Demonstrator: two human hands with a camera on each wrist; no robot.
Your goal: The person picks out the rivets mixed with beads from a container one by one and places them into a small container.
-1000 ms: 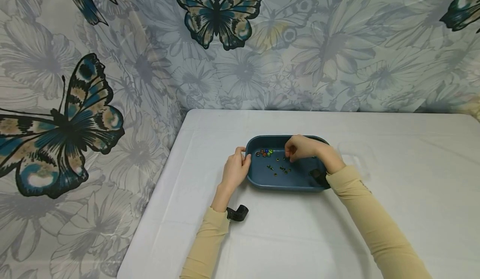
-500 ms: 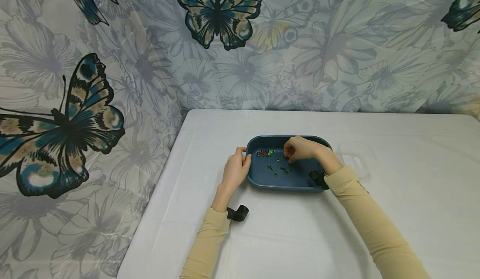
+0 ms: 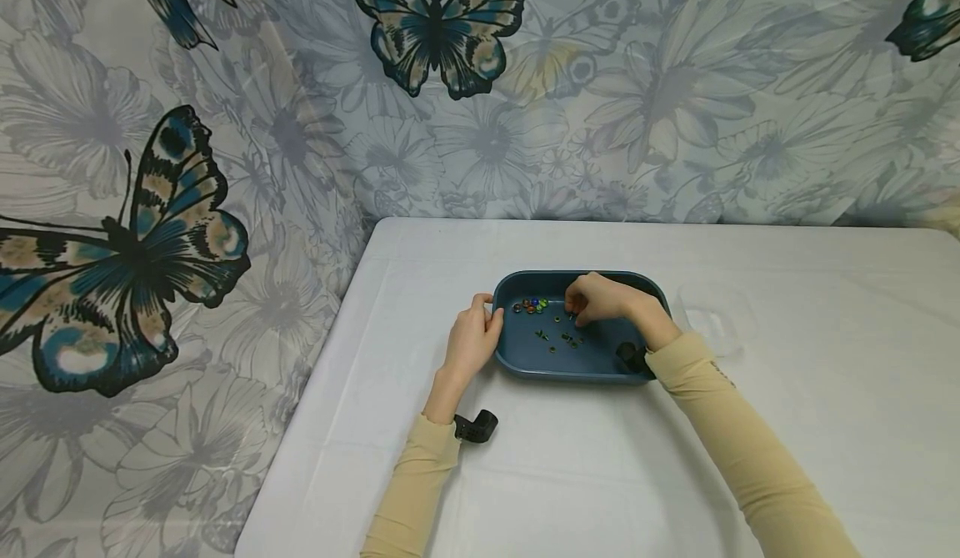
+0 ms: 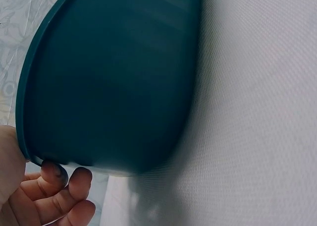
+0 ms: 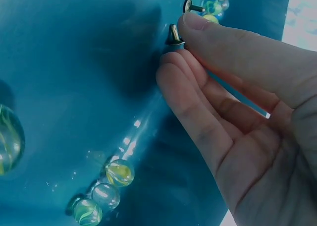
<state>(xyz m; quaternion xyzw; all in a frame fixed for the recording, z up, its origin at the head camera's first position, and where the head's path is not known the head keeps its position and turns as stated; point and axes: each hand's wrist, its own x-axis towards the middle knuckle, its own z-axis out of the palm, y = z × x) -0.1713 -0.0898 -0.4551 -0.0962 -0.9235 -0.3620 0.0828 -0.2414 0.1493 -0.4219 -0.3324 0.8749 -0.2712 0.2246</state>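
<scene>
The fingers (image 5: 185,94) pinch a metal tack (image 5: 173,35) in a blue tray (image 5: 64,52) bearing glass marbles (image 5: 120,173).

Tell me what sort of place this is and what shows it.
Probably an indoor recording corner, home or studio unclear: a white cloth-covered table before a grey floral wall covering with printed blue-and-tan butterflies, and a small black device worn at the left wrist.

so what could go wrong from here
The small metal stud could slip, since the right hand seems to pinch it only at the fingertips. The loose marbles might roll if the left hand, gripping the end of the tray, tilts it.
</scene>
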